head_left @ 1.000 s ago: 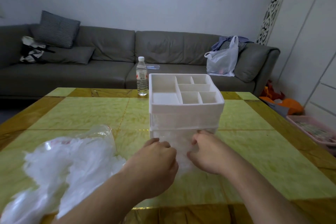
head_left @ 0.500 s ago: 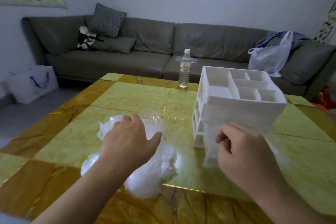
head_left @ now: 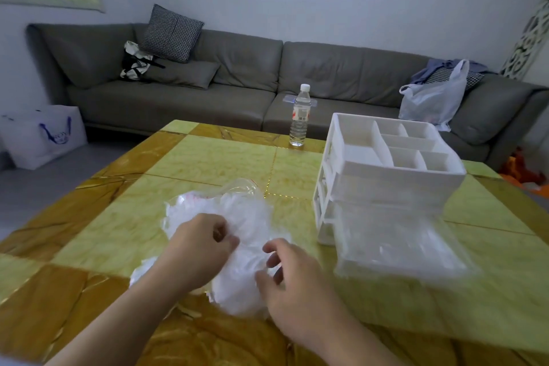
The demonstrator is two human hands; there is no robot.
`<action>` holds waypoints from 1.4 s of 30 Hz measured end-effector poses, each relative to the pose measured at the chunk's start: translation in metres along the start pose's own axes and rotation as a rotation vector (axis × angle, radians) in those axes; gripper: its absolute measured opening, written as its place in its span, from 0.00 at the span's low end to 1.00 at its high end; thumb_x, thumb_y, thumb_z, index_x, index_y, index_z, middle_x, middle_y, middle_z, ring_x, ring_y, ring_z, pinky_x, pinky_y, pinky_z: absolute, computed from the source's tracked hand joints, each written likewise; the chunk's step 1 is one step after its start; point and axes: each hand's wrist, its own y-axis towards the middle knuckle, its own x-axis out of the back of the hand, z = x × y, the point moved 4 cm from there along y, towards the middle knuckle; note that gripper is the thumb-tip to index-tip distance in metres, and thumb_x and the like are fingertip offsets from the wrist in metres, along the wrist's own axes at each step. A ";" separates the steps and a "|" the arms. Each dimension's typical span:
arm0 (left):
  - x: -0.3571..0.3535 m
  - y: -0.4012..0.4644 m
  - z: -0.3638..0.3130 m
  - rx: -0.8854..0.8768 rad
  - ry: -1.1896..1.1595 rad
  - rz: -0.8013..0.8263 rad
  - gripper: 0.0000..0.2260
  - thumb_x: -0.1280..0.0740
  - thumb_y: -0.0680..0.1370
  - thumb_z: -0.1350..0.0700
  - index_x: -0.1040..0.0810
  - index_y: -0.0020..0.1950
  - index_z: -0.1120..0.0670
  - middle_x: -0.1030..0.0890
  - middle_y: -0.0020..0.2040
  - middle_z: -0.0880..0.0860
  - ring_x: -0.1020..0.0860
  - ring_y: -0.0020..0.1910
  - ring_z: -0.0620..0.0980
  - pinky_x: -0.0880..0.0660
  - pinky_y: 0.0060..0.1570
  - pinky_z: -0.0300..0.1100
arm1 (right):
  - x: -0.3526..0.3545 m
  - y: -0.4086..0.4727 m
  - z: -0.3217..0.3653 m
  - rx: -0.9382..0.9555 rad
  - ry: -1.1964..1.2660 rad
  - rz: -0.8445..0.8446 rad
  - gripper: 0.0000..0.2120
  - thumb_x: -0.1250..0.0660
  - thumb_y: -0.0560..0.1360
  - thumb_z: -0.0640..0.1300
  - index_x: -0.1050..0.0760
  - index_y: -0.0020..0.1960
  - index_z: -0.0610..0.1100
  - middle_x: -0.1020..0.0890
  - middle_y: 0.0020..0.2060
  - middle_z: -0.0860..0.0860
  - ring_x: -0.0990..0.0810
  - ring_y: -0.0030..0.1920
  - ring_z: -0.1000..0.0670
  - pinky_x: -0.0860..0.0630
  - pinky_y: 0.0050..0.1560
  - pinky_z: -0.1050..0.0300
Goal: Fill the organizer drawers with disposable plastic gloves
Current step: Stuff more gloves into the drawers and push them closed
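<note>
Pinching into the heap of gloves, my left hand is curling its fingers on the thin plastic, while my right hand is hovering at the heap's near edge with fingers loosely bent, holding nothing that I can make out. To the right, the white organizer is sitting on the table, its clear bottom drawer pulled out and lying with crumpled gloves inside. Top compartments are showing nothing inside.

Crumpled clear gloves heaped beside white organizer (drawer open).
</note>
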 end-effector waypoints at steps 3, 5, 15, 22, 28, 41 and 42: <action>0.006 0.000 -0.004 -0.041 -0.143 -0.025 0.15 0.28 0.79 0.49 0.24 0.33 0.50 0.25 0.26 0.46 0.30 0.25 0.42 0.31 0.32 0.41 | -0.015 0.007 -0.006 -0.045 -0.078 0.079 0.26 0.36 0.80 0.62 0.36 0.76 0.61 0.28 0.66 0.60 0.23 0.60 0.56 0.22 0.64 0.55; 0.007 -0.003 -0.008 -0.048 -0.220 0.007 0.12 0.29 0.80 0.48 0.20 0.38 0.51 0.19 0.31 0.47 0.24 0.30 0.44 0.25 0.36 0.45 | -0.018 0.007 -0.008 -0.062 -0.130 0.114 0.36 0.32 0.76 0.67 0.40 0.78 0.60 0.31 0.69 0.61 0.24 0.63 0.57 0.25 0.64 0.57; -0.019 -0.012 -0.022 -0.054 -0.337 0.319 0.09 0.34 0.82 0.55 0.14 0.52 0.45 0.13 0.48 0.44 0.16 0.50 0.42 0.19 0.57 0.47 | -0.005 0.011 -0.024 -0.316 0.387 -0.162 0.11 0.38 0.83 0.48 0.24 0.42 0.50 0.19 0.36 0.54 0.20 0.37 0.56 0.21 0.38 0.58; -0.031 -0.021 -0.010 -0.173 0.223 0.355 0.12 0.33 0.77 0.48 0.25 0.60 0.45 0.25 0.54 0.41 0.25 0.53 0.42 0.23 0.56 0.40 | -0.003 0.007 -0.040 -0.406 0.718 -0.270 0.13 0.38 0.73 0.44 0.18 0.51 0.40 0.14 0.46 0.38 0.13 0.49 0.37 0.17 0.52 0.30; -0.022 -0.019 -0.023 -0.097 -0.073 0.203 0.10 0.37 0.83 0.56 0.18 0.46 0.48 0.19 0.42 0.42 0.22 0.39 0.41 0.24 0.43 0.41 | 0.031 0.005 -0.024 -0.212 0.960 -0.337 0.08 0.35 0.79 0.37 0.19 0.52 0.34 0.15 0.47 0.34 0.17 0.46 0.43 0.17 0.51 0.49; -0.028 -0.033 -0.048 0.114 -0.936 0.386 0.05 0.23 0.76 0.59 0.12 0.44 0.60 0.13 0.45 0.61 0.13 0.46 0.59 0.16 0.45 0.48 | 0.062 0.002 -0.013 0.074 1.266 -0.044 0.21 0.30 0.68 0.39 0.16 0.60 0.38 0.16 0.60 0.36 0.18 0.61 0.39 0.25 0.65 0.46; -0.024 -0.032 -0.050 0.064 -0.906 0.300 0.04 0.22 0.75 0.59 0.13 0.45 0.60 0.13 0.43 0.61 0.13 0.44 0.59 0.16 0.43 0.49 | 0.063 0.002 -0.013 0.070 1.258 -0.020 0.23 0.28 0.70 0.43 0.18 0.64 0.37 0.17 0.63 0.36 0.19 0.64 0.37 0.26 0.67 0.43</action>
